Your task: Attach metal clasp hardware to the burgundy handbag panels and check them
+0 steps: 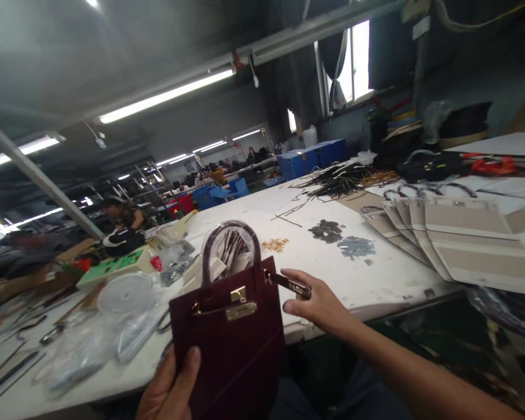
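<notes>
You have the bag [236,361] upright but a little tilted in front of you, before the near edge of the table [396,286]; your left hand [172,379] pinches its lower left edge, thumb on the front, fingers largely hidden behind; your right hand [324,303] is spread, thumb and forefinger parted around the metal-tipped strap [289,284] at the bag's right side, though you cannot tell whether they touch it; judging by its straight walls, the bag should handle as light and fairly stiff, its smooth face perhaps a bit slippery and easily marked; take it by the side edges or the wrapped handle [256,245], and spare the shiny plate [241,311] and lock [238,293], which may scratch; count one bag, one strap reaching out to the right, one plate, one lock, and one handle arch clearly seen; on the table, one gold pile [275,245], two grey piles [326,231], one white roll [125,293], and at least four beige panels [468,233], overlapped too closely for an exact count.
</notes>
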A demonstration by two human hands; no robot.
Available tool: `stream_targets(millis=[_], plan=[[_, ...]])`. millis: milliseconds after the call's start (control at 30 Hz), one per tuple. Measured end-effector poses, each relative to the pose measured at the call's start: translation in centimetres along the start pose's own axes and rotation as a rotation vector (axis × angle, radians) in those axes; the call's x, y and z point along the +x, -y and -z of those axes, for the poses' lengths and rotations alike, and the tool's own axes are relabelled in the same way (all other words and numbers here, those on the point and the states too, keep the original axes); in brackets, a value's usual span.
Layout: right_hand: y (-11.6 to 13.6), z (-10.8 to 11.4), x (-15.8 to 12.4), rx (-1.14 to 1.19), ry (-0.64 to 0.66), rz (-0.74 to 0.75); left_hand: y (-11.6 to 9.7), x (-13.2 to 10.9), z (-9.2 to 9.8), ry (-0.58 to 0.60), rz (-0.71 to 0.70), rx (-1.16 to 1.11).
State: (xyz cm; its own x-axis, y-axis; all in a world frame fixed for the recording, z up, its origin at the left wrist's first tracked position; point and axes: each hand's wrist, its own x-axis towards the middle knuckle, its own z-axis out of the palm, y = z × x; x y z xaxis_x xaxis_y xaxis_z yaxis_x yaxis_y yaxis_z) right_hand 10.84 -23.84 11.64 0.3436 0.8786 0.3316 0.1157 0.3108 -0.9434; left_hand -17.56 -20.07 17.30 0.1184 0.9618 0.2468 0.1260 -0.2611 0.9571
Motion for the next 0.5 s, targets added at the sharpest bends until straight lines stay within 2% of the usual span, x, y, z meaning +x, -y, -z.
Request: stream_targets(millis=[100,200,333,400,500], plan=[[3.8,-0.4,1.4,0.024,0.021,0.145,-0.3,0.6,-1.5,-0.016,0.046,-0.113],[5.8,0.5,1.8,0.019,-0.071,0.207,-0.1,1.7,-3.3,0.009,0.145,-0.269],[5.2,2.3,2.0,-0.010,-0.144,0.068,0.4,3.6,-5.5,0.162,0.236,-0.431],[4.2,3.0,2.1,-0.009,-0.147,-0.010,0.9,4.8,-6.5,0.251,0.237,-0.468],[2.8,3.5,2.6,0.021,-0.149,-0.124,1.7,6.9,-8.4,0.307,0.202,-0.443]])
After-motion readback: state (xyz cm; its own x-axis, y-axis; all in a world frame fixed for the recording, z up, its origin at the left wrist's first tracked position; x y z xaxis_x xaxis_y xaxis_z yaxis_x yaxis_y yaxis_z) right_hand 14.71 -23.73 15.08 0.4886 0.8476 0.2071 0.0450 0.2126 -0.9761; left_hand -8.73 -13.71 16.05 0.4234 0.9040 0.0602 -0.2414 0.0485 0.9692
